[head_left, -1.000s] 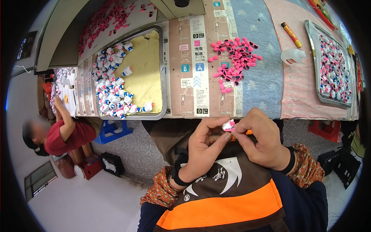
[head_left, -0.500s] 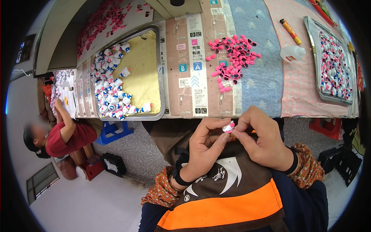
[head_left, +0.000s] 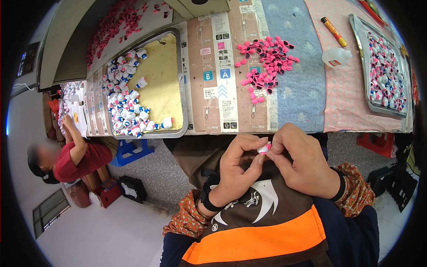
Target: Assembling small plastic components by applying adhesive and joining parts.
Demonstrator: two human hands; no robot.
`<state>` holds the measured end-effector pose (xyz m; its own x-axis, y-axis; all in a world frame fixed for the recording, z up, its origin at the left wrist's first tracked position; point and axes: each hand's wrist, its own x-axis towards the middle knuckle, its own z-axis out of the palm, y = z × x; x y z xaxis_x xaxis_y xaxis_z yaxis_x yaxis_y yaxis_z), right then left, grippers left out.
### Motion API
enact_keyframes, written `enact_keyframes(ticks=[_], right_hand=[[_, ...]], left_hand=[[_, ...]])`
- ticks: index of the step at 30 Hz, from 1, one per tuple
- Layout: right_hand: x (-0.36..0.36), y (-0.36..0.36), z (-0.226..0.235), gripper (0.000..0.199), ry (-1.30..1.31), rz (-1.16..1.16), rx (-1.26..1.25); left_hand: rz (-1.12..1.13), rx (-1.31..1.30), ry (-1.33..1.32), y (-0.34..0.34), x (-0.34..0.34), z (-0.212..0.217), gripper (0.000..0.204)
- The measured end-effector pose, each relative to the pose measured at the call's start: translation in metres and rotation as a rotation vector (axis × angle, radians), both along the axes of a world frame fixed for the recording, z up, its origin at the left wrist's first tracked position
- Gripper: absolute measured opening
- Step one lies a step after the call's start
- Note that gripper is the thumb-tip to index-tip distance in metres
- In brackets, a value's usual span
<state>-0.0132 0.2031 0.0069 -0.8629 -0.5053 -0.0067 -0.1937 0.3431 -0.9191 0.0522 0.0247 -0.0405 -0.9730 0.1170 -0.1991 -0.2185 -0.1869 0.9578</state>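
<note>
While the left hand (head_left: pixel 238 171) and the right hand (head_left: pixel 302 162) together pinch a small white plastic figure with a pink part (head_left: pixel 264 148) over the lap, below the surface (head_left: pixel 311 102), a slip could probably drop it on the floor.

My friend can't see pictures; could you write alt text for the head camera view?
Left hand and right hand pinch a small white and pink piece together above the lap. On the table ahead: a pile of pink caps and two trays of white pieces.
</note>
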Motion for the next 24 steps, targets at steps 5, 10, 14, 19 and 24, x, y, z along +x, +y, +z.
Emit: enact_keyframes(ticks=[5,10,14,19,24], right_hand=[[0.0014,-0.0003,-0.0015,0.022,-0.002,-0.006,-0.012],[0.0024,-0.0019,-0.0029,0.023,0.021,-0.018,-0.024],[0.0029,-0.0027,-0.0029,0.023,0.027,-0.018,-0.016],[0.0042,-0.0021,-0.0036,0.023,-0.001,-0.038,-0.034],[0.0063,-0.0004,-0.0040,0.020,-0.058,-0.082,-0.050]], left_hand=[[0.053,0.103,-0.064,0.0039,-0.0004,-0.0006,0.026],[0.064,0.184,-0.075,0.0036,0.0011,-0.0036,0.029],[0.121,0.168,-0.081,0.0069,0.0019,-0.0023,0.025],[0.094,0.169,-0.035,0.0050,0.0014,-0.0034,0.028],[0.103,0.132,0.041,0.0059,0.0008,-0.0012,0.028]])
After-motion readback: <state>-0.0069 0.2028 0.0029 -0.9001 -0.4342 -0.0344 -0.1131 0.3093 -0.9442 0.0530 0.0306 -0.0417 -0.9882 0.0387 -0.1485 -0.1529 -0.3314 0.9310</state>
